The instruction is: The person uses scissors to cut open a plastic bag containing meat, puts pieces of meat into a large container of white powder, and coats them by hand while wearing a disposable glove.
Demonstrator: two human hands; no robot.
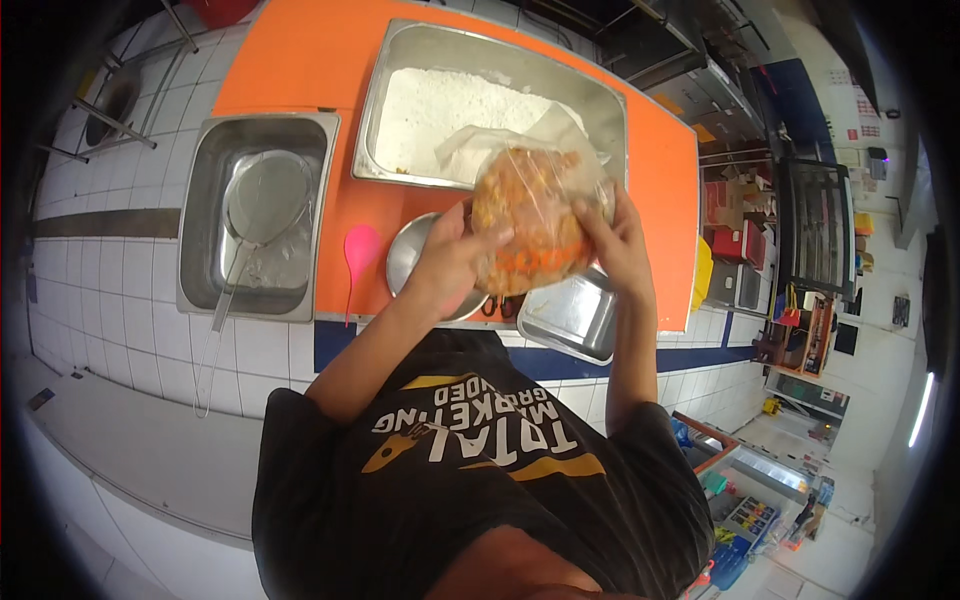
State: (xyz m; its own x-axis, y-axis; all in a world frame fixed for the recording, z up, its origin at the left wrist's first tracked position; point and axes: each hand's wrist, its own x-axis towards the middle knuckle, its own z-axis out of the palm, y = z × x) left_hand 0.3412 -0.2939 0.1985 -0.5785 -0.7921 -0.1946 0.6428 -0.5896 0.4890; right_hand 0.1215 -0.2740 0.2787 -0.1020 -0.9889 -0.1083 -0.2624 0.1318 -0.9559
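Between both hands is a clear plastic bag (529, 217) filled with orange, wet-looking food pieces that may be marinated meat. My left hand (448, 262) grips its left side, and my right hand (621, 240) grips its right side. The loose upper end of the bag reaches over a deep steel pan (377, 97) of white powder (450, 109), likely flour. Under my left hand and the bag, a round metal bowl (405, 251) is partly hidden. A rectangular steel tray (566, 311) sits below my right hand, and the dark handles of scissors (499, 306) show beside it.
On the left stands a second steel pan (321, 217) with a long-handled strainer (266, 195) in it, its handle jutting past the near rim. A pink plastic spoon (361, 251) lies on the orange tabletop (300, 67). A yellow object (703, 274) is by the table's right edge.
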